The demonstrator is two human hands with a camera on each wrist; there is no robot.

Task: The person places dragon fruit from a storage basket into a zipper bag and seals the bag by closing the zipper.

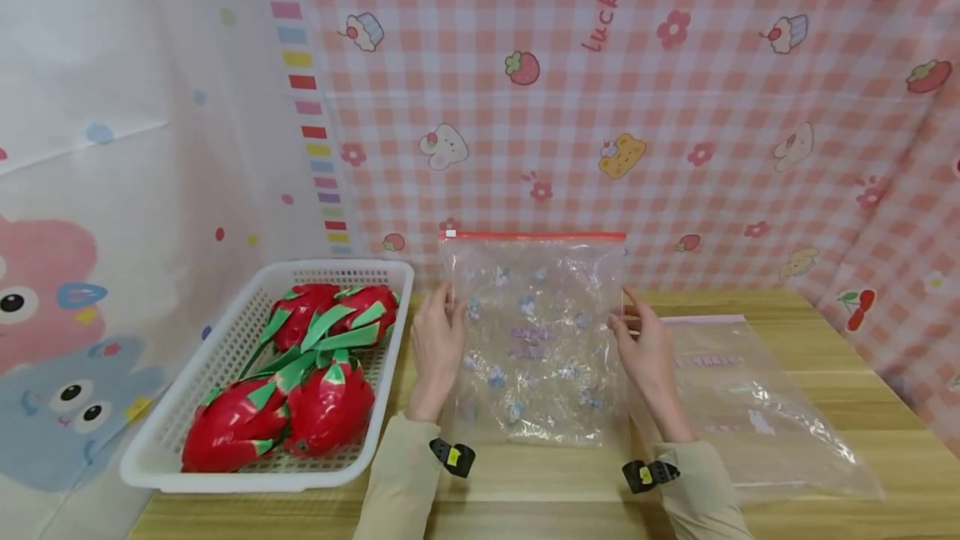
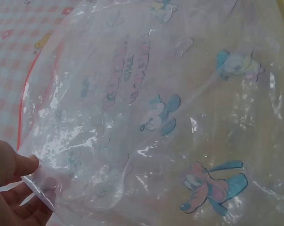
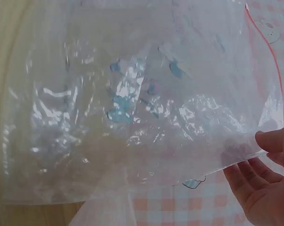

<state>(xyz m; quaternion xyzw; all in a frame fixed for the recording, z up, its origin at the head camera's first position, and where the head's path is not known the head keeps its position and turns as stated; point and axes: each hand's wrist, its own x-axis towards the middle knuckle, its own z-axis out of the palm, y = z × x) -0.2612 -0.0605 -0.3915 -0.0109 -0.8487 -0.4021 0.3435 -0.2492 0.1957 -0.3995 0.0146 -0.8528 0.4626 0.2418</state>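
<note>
A clear zip bag (image 1: 536, 340) with a red slider strip along its top and blue and pink cartoon prints stands between my two hands, its lower end at the wooden table. My left hand (image 1: 438, 348) pinches its left side edge, thumb in front and fingers behind, as the left wrist view shows at the bag's film (image 2: 156, 117). On the opposite side edge, my right hand (image 1: 643, 348) pinches the film between thumb and fingers. In the right wrist view the bag (image 3: 132, 108) looks flat and wrinkled, with shiny creases.
To the left stands a white plastic basket (image 1: 388, 390) holding several red dragon fruits (image 1: 330, 407) with green leaf tips. A second clear bag (image 1: 757, 415) with a pink strip lies on the wooden table (image 1: 795, 307) at right. Behind hangs a pink checkered cloth (image 1: 555, 107).
</note>
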